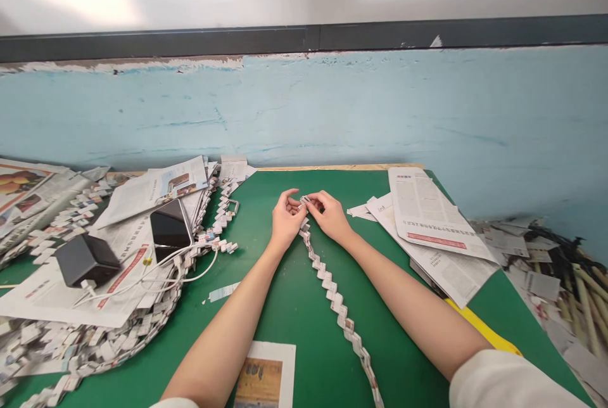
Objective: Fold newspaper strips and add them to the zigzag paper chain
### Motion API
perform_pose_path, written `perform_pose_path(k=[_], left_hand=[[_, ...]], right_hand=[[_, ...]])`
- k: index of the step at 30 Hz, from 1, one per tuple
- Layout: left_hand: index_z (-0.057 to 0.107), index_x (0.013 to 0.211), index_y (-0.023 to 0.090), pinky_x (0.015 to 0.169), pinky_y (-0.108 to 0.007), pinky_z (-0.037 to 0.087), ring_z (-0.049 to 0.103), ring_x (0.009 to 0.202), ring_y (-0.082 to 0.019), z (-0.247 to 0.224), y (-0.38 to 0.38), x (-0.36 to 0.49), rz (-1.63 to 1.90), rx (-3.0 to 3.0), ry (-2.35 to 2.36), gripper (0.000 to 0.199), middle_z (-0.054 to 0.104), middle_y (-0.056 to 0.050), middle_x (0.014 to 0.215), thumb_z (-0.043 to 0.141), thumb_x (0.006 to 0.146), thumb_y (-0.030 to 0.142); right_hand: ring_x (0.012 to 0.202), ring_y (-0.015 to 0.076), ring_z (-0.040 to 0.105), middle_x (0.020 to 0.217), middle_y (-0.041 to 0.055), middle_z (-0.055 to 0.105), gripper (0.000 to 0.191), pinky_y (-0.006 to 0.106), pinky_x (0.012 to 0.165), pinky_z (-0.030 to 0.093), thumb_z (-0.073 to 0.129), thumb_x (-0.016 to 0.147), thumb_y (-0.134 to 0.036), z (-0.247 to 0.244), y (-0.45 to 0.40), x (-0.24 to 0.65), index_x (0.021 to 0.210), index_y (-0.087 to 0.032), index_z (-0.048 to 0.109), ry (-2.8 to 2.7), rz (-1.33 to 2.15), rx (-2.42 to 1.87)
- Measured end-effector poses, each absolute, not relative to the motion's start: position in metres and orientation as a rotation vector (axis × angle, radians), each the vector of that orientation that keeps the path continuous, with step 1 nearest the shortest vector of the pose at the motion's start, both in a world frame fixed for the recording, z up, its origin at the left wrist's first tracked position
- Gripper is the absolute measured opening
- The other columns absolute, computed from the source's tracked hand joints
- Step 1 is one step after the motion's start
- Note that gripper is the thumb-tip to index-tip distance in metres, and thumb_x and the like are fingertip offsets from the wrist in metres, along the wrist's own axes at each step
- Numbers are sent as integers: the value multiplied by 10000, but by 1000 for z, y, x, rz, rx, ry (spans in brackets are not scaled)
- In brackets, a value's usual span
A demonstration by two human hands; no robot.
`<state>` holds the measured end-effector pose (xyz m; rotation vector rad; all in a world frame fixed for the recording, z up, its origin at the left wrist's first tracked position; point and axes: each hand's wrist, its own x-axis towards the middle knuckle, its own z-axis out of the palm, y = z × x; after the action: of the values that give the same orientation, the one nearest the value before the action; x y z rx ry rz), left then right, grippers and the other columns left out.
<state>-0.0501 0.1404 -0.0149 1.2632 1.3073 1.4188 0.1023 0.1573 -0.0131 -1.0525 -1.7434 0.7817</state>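
Note:
A zigzag chain of folded newspaper (336, 299) runs from the near edge of the green table up to my two hands. My left hand (287, 218) pinches the far end of this chain, thumb toward the other hand. Right beside it, my right hand (327, 213) has its thumb and index finger closed on a small folded paper piece (304, 199) at the chain's tip. The fingertips of both hands nearly meet there, and they partly cover the chain's end.
On the left, newspapers (142, 196), a phone (171, 230), a black box (87, 259) and a white cable (199, 275) lie over more folded chains. Newspaper sheets (427, 215) and a yellow object (484, 329) lie right. A printed paper (289, 373) is near my left forearm.

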Motion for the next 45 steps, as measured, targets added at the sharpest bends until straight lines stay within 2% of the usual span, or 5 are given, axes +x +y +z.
perform_pose_path(k=[9,19,30,41,45], left_hand=[[618,1210,173,674,-232,517,624,698,-115,-10,140,-52,1472,1148,1313,515,620,26,783,825,750,281],[655,1191,173,791,-291,586,703,809,-154,-9,139,-53,1487,1090,1124,523,680,-26,874,858,768,405],[756,1137,164,893,-349,590,736,980,-213,-7,142,-58,1328,833,877,539,761,-123,1163,936,692,408],[691,972,185,777,-282,550,676,849,-153,-18,146,-51,1360,921,943,443,731,-45,967,931,682,420],[659,963,195,815,-317,570,671,809,-140,-19,148,-54,1395,815,907,478,695,-24,926,934,682,466]], right_hand=[[688,177,554,785,19,613,207,309,658,485,595,964,-412,-5,151,102,911,-214,620,-1707,868,-1054],[753,184,608,841,11,649,296,294,712,502,542,1019,-518,-2,151,105,987,-234,620,-1723,1035,-984],[812,199,638,923,31,690,309,304,740,521,529,1028,-512,-2,152,107,1057,-234,659,-1660,1063,-953],[748,205,653,857,38,714,316,328,706,540,634,957,-532,-14,159,105,972,-223,701,-1528,1033,-1034],[662,174,613,781,18,671,376,319,672,542,656,944,-538,-18,163,105,1123,-209,682,-1411,1071,-1010]])
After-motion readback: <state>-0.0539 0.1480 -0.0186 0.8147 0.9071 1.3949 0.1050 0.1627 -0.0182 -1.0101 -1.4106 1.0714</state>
